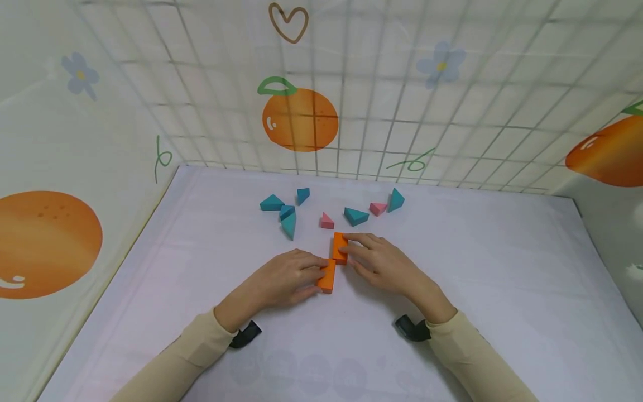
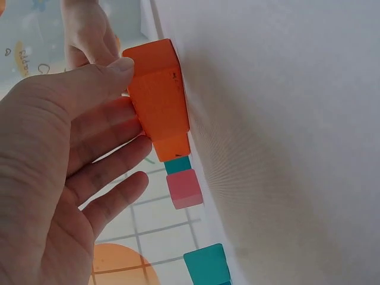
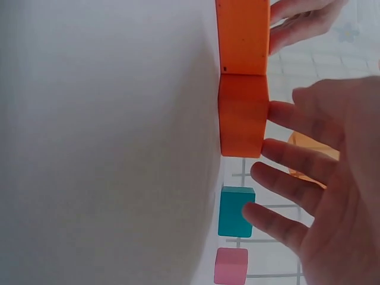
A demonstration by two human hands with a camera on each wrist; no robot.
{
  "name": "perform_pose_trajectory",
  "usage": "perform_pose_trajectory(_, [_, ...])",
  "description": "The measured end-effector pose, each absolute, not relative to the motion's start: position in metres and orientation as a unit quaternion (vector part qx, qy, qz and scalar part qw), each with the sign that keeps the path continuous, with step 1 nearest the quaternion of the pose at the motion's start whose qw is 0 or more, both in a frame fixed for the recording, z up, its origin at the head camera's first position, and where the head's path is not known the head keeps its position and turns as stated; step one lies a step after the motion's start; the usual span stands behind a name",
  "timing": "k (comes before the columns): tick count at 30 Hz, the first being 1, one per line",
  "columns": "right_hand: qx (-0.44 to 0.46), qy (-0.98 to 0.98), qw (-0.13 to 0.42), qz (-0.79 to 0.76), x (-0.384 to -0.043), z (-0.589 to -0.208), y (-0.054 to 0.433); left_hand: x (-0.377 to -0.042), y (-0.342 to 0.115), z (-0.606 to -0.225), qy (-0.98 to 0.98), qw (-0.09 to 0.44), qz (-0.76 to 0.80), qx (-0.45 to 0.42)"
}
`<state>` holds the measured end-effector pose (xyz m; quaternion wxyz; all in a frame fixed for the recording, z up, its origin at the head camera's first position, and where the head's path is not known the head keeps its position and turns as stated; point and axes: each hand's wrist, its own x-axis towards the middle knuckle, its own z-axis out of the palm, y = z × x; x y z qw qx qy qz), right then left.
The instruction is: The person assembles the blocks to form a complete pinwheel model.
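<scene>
Evidently, the step in hand was settling two orange rectangular blocks against each other on the white tabletop (image 1: 467, 257). The nearer orange block (image 1: 328, 278) lay under the left hand (image 1: 291, 274); the farther orange block (image 1: 338, 245) lay ahead and slightly to the right, their ends meeting, or nearly so, with a sideways offset. The left hand's fingers rested on the nearer block with the thumb by its near end, and no wrapped grip showed. The right hand (image 1: 384, 261) was spread, fingertips touching the farther block's top without clasping it.

Good handling probably called for light, level pressure: one block pinned, the other slid flat along the cloth, since a push high on an edge could have tipped it. The pink wedge (image 1: 327, 222) stood just beyond and the teal triangular block (image 1: 356, 216) near it, so small nudges seemed safest.
</scene>
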<state>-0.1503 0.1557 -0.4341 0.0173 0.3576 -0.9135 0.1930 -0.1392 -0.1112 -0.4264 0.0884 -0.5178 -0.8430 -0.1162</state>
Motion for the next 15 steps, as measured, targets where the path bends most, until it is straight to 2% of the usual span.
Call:
perform_pose_trajectory(7, [0.361, -0.912, 0.017, 0.196, -0.1502, -0.4346, 0.1550, -0.1390, -0.1113, -0.4268, -0.838, 0.103, -0.119, -0.522])
perform_pose_trajectory(15, [0.365, -0.909, 0.025, 0.202, -0.1496, -0.4350, 0.1532, -0.1380, -0.1106, -0.4257, -0.844, 0.093, -0.108, -0.517])
